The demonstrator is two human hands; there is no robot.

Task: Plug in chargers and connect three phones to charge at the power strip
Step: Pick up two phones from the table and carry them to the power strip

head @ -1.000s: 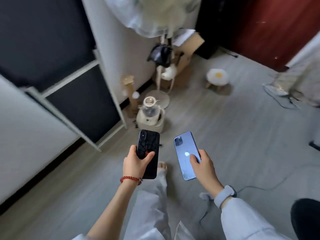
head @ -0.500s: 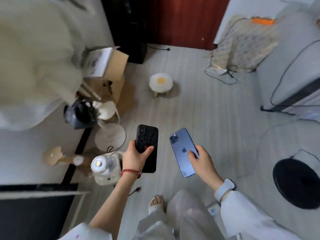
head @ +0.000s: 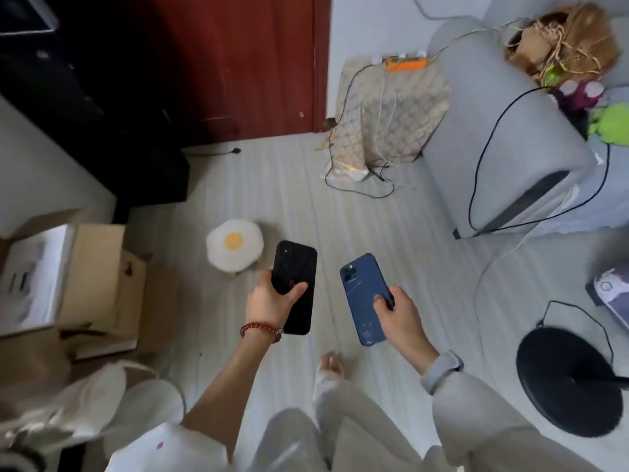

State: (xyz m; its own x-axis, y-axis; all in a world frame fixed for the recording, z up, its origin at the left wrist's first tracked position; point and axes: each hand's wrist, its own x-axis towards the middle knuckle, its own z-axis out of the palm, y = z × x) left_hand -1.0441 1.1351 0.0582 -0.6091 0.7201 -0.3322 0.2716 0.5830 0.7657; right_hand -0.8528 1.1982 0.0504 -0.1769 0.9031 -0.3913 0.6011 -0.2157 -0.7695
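- We are holding a black phone (head: pixel 295 287) in our left hand (head: pixel 269 301), fingers clamped around its lower half with the thumb lying across its back.
- We are holding a blue phone (head: pixel 363 298) in our right hand (head: pixel 396 318), fingers clamped on its right edge and the thumb pressing on its back.
- Both phones are showing their backs to us, long axes running away from us toward the far wall, lens ends farthest out, held apart over the floor (head: pixel 272 199).
- We are looking at an orange power strip (head: pixel 406 64) lying on top of a patterned bag (head: pixel 391 117) by the far wall, between the red door (head: pixel 238 63) and the grey sofa (head: pixel 493 131).
- White plugs look seated in the strip already, and thin cables (head: pixel 391 107) are trailing down the bag to the floor.
- The strip is lying ahead and to the right of both hands, well apart from them; our right hand is the nearer one, so we judge the blue phone will likely reach a cable first.
- A third phone is not showing anywhere.
- We are reading no writing; a small red mark on the black phone is too blurred to make out, and the blue phone's back is looking scratched.
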